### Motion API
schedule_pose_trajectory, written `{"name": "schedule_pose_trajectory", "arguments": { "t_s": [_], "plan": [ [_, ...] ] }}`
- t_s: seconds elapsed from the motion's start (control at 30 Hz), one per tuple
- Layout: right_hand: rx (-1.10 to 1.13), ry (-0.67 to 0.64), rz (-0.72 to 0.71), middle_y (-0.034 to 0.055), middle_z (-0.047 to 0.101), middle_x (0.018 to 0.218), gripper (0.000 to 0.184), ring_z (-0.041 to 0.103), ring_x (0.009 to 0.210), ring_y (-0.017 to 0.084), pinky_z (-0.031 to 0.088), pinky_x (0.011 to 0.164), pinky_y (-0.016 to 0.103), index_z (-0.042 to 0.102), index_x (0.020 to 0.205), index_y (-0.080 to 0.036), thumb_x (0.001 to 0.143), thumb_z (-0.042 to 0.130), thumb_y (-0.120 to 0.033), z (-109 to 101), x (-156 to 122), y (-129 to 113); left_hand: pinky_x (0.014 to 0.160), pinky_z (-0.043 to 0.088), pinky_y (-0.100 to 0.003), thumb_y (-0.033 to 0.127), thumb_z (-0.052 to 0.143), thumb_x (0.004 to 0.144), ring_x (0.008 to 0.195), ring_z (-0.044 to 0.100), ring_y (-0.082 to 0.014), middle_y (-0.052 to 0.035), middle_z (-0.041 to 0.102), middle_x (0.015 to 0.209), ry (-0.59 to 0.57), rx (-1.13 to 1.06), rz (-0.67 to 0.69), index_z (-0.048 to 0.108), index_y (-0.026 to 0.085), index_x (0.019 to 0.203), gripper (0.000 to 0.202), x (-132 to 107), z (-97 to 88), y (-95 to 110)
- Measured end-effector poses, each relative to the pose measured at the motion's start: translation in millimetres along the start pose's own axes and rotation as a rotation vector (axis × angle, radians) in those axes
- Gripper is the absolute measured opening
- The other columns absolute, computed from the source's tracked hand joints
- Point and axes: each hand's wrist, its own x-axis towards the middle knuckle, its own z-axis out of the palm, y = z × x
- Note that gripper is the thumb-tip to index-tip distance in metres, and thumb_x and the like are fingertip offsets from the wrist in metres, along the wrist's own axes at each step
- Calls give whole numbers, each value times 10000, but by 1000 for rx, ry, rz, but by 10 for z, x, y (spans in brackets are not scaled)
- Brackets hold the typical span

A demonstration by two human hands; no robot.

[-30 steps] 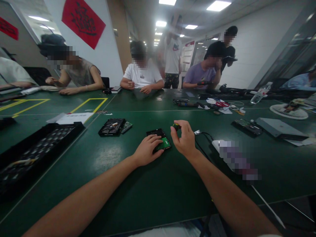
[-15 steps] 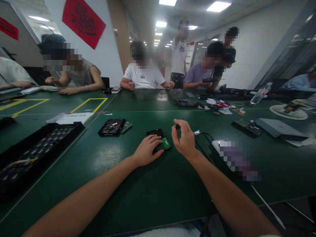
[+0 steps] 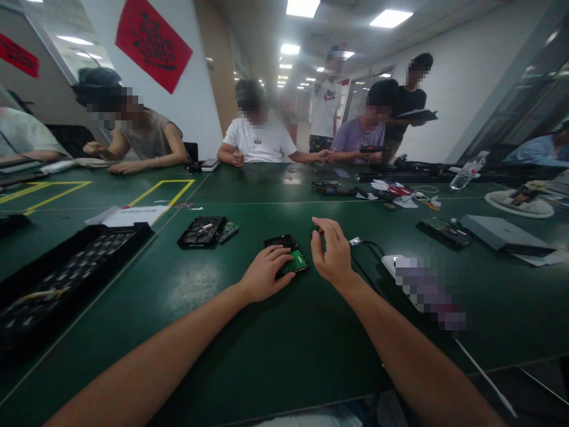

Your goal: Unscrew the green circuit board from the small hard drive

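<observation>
Green desk (image 3: 275, 362), listed by me from afar through the head camera. Far left: one long black tray (image 3: 137, 228), pale bits in it; just behind, white paper (image 3: 140, 213). Next: one black casing (image 3: 195, 232), small light pieces on top, a circuit board (image 3: 229, 232) right beside it. Centre: left hand (image 3: 267, 270), palm down, fingers spread over a drive-like unit (image 3: 299, 261), black with a green board, lying flat on the desk between both hands; whether the hand grips or merely presses, I cannot tell. Beside it: right hand (image 3: 331, 252), raised, thumb and fingers drawn narrow on a small dark-and-yellow piece (image 3: 319, 230), mostly hidden; type unclear to me. Step in hand, in my judgement: steadying the unit while working at it with the piece. Next move calls for a firm left hand and fine fingertip control from the right. Further right: black cable (image 3: 376, 243), white device (image 3: 391, 261) partly blurred out, second board-bearing unit (image 3: 444, 231), grey box (image 3: 502, 231).
</observation>
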Motion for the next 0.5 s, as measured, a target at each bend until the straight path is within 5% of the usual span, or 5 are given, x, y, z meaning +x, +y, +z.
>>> {"name": "schedule_pose_trajectory", "arguments": {
  "t_s": [0.3, 0.5],
  "plan": [
    [-68, 17, 12, 106, 635, 1091, 261, 649, 984, 238, 583, 858, 401, 636, 1224, -236, 969, 649, -290, 13, -8, 0, 1153, 449, -589, 425, 683, 943, 1378, 530, -351, -109, 641, 1425, 6, 3, 1, 635, 239, 1332, 434, -10, 18, -14],
    [13, -34, 20, 127, 672, 1196, 305, 664, 1124, 260, 585, 943, 424, 579, 1302, -234, 998, 558, -222, -3, 11, -48, 1159, 445, -585, 440, 678, 947, 1382, 532, -349, -106, 645, 1422, 4, 3, -9, 637, 244, 1340, 441, -10, 1, -1]
  ]
}}
